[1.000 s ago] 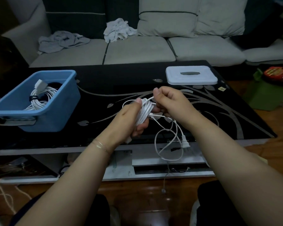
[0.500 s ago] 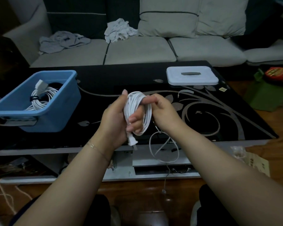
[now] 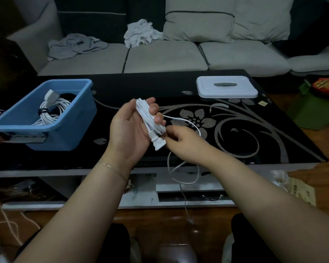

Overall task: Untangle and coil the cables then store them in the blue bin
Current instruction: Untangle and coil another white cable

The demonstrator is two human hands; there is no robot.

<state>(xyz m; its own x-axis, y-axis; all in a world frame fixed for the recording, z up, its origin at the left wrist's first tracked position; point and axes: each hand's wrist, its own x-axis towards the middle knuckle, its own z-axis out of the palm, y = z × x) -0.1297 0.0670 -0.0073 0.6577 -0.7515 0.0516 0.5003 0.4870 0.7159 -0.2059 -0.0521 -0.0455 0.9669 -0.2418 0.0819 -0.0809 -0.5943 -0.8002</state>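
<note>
A: While left hand (image 3: 129, 128) held the white coiled power cable (image 3: 149, 118) above the black glass tabletop (image 3: 254, 133), fingers curled round it, what abt right hand (image 3: 180, 140)?

B: Pinched the loose tail. Best kept wraps tight, even, before the blue plastic bin (image 3: 68, 133).

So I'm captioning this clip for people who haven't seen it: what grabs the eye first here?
The white cable bundle gripped in the left hand at the middle, its plug hanging low, while the right hand pinches the loose tail. Next, the blue bin at the left of the black table, already holding a coiled white cable.
</note>
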